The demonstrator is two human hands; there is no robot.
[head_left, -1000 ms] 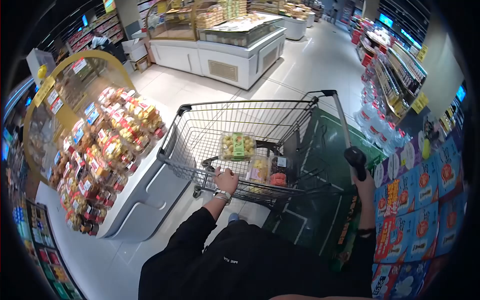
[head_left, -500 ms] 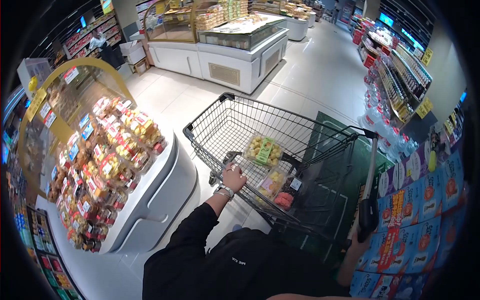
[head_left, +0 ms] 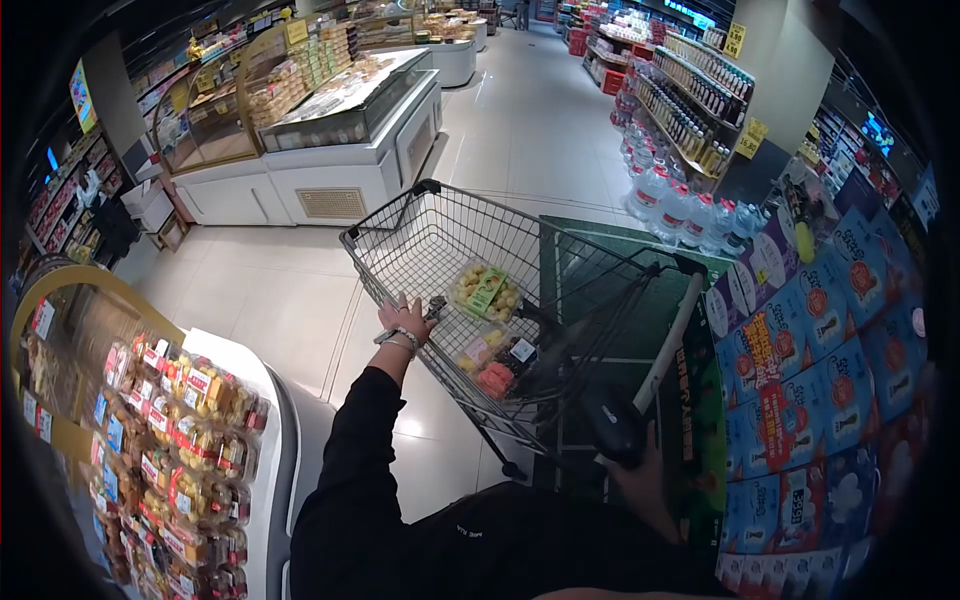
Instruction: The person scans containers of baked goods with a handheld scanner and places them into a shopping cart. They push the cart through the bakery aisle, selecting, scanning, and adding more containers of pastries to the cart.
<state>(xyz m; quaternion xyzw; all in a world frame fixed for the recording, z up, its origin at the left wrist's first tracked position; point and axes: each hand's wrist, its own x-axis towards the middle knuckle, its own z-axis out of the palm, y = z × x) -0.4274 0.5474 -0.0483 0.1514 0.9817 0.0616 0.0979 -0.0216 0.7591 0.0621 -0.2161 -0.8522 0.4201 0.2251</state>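
1. While my left hand rests on the left rim of the shopping cart, its fingers are spread wide, wrapped around nothing; I'd judge the rim is there to steady them.
2. My right hand is at the dark handle, near right; its fingers are partly hidden, so I cannot tell how far they close. Two contacts well apart probably give me control over the angle.
3. The cart stands right of the desk, its long axis slanting from the handle at near right to its nose, pointing far left.
4. Inside, the green-labelled pack lies beyond the yellow pack and red-and-dark pack, presumably flat for stability.
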